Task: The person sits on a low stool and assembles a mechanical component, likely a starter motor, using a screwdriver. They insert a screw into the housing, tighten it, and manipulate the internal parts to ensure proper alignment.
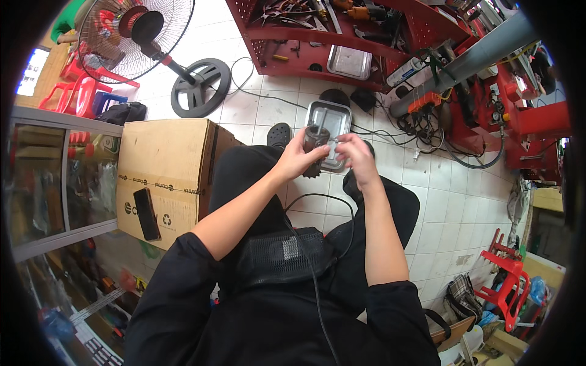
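My left hand (294,160) is wrapped round a dark, greasy cylindrical metal part (315,141), hollow at its top and toothed along its lower edge. Just right of it is my right hand (359,155), its fingers bent and drawn together close to the part's side. Something small and pale may be at those fingertips, but it is too small to name. Beneath both hands a silver metal tray (343,116) rests on the floor, partly hidden by the part and my fingers.
A cardboard box (165,155) with a phone (146,213) on it stands at my left. Farther off are a standing fan (201,88) and a red tool cart (293,58). Cables (268,94) cross the tiled floor. A red plastic stool (513,287) lies at right.
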Available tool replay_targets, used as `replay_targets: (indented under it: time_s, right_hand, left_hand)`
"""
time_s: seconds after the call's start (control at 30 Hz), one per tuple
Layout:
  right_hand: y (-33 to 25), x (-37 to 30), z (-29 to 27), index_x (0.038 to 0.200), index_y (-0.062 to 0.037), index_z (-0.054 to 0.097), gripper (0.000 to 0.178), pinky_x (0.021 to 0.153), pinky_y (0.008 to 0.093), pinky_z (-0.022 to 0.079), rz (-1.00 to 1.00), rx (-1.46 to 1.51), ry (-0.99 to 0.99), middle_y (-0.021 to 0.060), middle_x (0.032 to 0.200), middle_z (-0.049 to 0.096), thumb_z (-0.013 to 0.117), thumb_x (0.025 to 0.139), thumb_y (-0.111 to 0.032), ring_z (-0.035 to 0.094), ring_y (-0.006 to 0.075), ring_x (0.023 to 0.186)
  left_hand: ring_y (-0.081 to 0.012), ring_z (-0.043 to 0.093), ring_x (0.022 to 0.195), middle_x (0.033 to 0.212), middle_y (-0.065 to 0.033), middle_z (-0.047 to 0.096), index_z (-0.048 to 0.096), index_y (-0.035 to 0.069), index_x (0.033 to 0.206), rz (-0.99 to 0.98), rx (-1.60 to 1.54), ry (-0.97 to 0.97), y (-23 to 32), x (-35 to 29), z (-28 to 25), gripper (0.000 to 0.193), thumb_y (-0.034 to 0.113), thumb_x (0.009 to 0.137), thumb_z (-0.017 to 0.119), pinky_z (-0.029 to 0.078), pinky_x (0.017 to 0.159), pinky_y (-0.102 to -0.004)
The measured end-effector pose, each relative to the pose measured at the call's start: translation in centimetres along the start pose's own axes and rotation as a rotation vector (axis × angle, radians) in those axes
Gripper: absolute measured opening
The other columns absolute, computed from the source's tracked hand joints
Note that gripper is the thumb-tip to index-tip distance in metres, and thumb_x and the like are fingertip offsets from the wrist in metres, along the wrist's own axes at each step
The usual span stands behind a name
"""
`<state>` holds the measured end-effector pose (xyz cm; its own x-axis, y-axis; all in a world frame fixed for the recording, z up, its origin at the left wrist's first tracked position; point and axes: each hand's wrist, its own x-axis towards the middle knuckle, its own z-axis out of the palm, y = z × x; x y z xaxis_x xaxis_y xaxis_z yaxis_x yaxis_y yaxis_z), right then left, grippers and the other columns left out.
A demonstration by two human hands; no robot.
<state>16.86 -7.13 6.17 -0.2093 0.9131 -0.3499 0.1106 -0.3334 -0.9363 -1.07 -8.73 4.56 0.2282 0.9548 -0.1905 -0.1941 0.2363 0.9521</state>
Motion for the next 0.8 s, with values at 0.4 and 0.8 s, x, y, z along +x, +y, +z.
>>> replay_targets:
  time_s: [0.4, 0.8]
  right_hand:
    - [-0.2, 1.1, -2.7, 0.086, -0.0021, 0.060, 0.038, 0.041, 0.0203, 0.039, 0.129, -0.014, -0.084, 0.0022, 0.061, 0.055, 0.051, 0.094, -0.037, 0.051, 0.0078, 0.044]
    - [-0.6, 2.1, -2.2, 0.095, -0.0018, 0.055, 0.009, 0.057, 0.0210, 0.044, -0.004, 0.186, -0.175, 0.0032, 0.079, 0.060, 0.058, 0.089, -0.007, 0.056, 0.0084, 0.063]
  left_hand:
    - [-0.0123, 0.059, 0.081, 0.090, -0.0062, 0.063, 0.056, 0.001, 0.109, 0.116, 0.497, 0.002, -0.5, 2.0, 0.1, 0.045, 0.020, 0.074, 0.077, 0.048, 0.075, -0.0275]
    - [-0.0085, 0.058, 0.079, 0.090, -0.0042, 0.063, 0.059, 0.000, 0.102, 0.100, 0.402, 0.020, -0.8, 2.7, -0.2, 0.033, 0.013, 0.075, 0.074, 0.048, 0.071, -0.0245]
